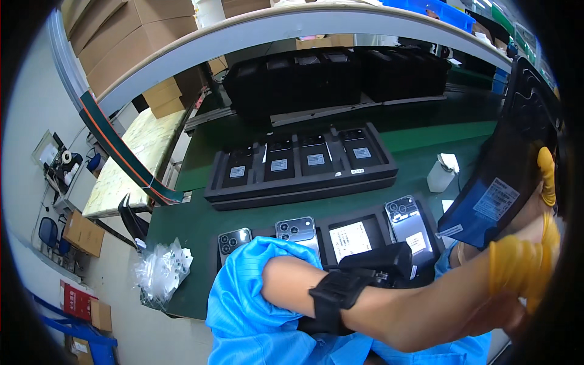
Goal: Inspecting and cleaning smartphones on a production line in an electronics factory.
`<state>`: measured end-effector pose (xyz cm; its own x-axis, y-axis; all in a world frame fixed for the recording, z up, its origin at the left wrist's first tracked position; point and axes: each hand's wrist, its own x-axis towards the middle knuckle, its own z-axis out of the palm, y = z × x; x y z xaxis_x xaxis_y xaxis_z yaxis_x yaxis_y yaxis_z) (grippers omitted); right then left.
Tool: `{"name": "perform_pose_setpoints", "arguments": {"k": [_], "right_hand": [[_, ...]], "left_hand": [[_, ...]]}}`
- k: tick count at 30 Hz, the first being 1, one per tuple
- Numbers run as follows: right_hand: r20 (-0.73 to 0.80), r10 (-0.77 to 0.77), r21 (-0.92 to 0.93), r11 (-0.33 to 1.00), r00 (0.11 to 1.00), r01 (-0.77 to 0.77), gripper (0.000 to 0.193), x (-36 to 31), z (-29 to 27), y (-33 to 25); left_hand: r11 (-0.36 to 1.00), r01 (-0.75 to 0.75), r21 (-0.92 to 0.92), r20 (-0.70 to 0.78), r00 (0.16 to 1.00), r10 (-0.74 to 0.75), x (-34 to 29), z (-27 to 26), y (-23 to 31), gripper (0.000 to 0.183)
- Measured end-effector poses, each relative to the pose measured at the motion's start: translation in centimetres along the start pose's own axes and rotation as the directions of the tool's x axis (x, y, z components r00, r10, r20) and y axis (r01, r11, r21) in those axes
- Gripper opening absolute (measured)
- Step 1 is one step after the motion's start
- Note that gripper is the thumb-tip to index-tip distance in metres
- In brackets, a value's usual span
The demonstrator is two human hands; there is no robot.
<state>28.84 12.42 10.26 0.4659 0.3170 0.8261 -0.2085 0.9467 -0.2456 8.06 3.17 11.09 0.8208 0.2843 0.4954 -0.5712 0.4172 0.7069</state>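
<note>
My left forearm, in a rolled-up blue sleeve with a black strapped device, reaches across to the right edge. There my left hand [514, 307], with yellow covering on it, is partly lost in the dark rim; its fingers are hidden. Behind it my right hand [535, 210] grips the edge of a black moulded panel [480, 164] that stands tilted up and bears white labels. A yellow-covered finger lies along that edge. Below my arm, a dark foam tray [371, 222] holds smartphones [404, 222] and a white printed card [351, 239]. My sleeve hides part of it.
Farther back, a stacked foam tray [304, 185] holds several labelled phones. Behind it stand black stacked trays [298, 85] under a shelf [292, 27]. A small white bottle [441, 175] is beside the panel; clear plastic bags [163, 271] hang at the table's left corner.
</note>
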Motion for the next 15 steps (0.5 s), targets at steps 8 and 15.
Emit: {"name": "perform_pose_setpoints", "arguments": {"k": [8, 15], "right_hand": [[0.262, 0.06, 0.206, 0.972, 0.963, -0.116, 0.042, 2.8, -1.8, -0.5], [0.392, 0.011, 0.252, 0.96, 0.92, -0.119, 0.042, 3.5, 1.1, 0.4]], "left_hand": [[0.995, -0.046, 0.086, -0.008, 0.999, 0.047, 0.6, -0.6, -0.4, 0.032], [0.966, -0.204, 0.158, -0.078, 0.973, 0.218, -2.7, 0.1, 3.3, 0.028]]}}
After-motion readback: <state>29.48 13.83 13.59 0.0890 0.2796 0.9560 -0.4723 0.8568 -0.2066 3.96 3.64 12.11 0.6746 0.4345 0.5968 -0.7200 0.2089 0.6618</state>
